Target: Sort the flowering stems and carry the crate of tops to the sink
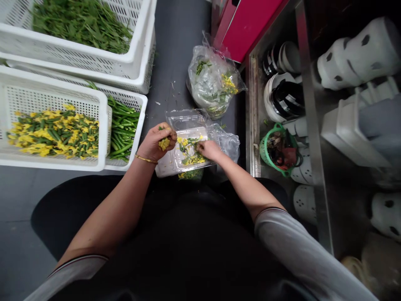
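Note:
My left hand (156,144) is closed around a small bunch of yellow blossoms (164,144) with green bits, held over the left edge of a clear plastic container (169,166). Inside that container lie loose yellow-and-green blossoms (187,146). My right hand (209,149) reaches in from the right, its fingers pinched together among the blossoms. What those fingertips hold is hidden. The container's clear lid (186,119) is folded back on the far side. Below the container's near edge, more greens and yellow blossoms (190,174) show.
At left stand white baskets of yellow-blossomed baby cucumbers (53,133), green chili peppers (123,127) and leafy greens (81,25). A clear plastic bag (209,79) with plant pieces sits ahead. On the right, a metal shelf (316,175) holds bowls and a green basket (266,152).

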Action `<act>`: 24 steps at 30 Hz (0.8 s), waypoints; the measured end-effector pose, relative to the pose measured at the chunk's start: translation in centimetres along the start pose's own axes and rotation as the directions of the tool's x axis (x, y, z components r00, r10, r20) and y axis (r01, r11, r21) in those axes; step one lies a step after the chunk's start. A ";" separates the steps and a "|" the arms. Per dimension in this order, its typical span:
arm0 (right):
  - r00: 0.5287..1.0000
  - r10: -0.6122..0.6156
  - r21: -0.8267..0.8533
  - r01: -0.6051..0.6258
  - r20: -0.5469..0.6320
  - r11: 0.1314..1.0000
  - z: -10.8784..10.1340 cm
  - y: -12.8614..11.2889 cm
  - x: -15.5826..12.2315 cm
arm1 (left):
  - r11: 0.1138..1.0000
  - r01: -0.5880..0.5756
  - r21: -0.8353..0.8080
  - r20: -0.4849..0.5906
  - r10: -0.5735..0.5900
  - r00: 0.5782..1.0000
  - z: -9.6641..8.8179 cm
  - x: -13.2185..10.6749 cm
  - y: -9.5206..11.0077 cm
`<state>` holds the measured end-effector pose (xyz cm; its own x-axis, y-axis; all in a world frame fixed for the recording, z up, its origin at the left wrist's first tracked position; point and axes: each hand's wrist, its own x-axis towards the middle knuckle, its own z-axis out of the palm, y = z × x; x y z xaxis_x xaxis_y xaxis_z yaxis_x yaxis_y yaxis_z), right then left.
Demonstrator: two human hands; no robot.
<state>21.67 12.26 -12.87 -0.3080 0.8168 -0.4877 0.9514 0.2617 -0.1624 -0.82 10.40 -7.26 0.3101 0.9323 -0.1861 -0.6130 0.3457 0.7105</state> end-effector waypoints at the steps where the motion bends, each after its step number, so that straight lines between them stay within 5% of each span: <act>1: 0.997 0.036 -0.019 -0.038 -0.073 0.999 -0.1 -0.2 0.5 | 1.000 0.025 0.010 -0.001 -0.025 1.000 0.1 0.0 -0.1; 6: 0.993 0.007 -0.125 -0.022 -0.121 0.992 0.4 -2.1 3.1 | 0.986 0.126 0.110 -0.092 -0.116 0.989 0.2 0.3 -0.8; 11: 0.994 -0.060 -0.152 0.046 -0.092 0.987 -0.3 -1.0 1.9 | 0.959 0.174 0.222 -0.202 -0.130 0.971 0.0 0.7 -1.6; 16: 0.986 -0.115 -0.161 0.095 -0.123 0.982 -1.2 -1.1 0.9 | 0.958 0.193 0.211 -0.130 -0.168 0.977 0.4 0.6 -1.9; 21: 0.989 -0.147 -0.213 0.148 0.018 0.966 -0.7 -2.9 2.1 | 0.971 0.208 0.120 -0.063 -0.202 0.977 0.5 0.1 -1.6; 24: 0.993 -0.112 -0.050 0.109 -0.049 0.993 -1.6 -2.0 1.8 | 0.975 0.178 0.132 -0.086 -0.167 0.982 0.4 0.2 -1.7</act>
<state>19.20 14.05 -12.04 -0.4116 0.8069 -0.4238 0.9111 0.3748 -0.1713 0.54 9.95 -8.25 0.3448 0.8670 -0.3598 -0.4468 0.4887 0.7494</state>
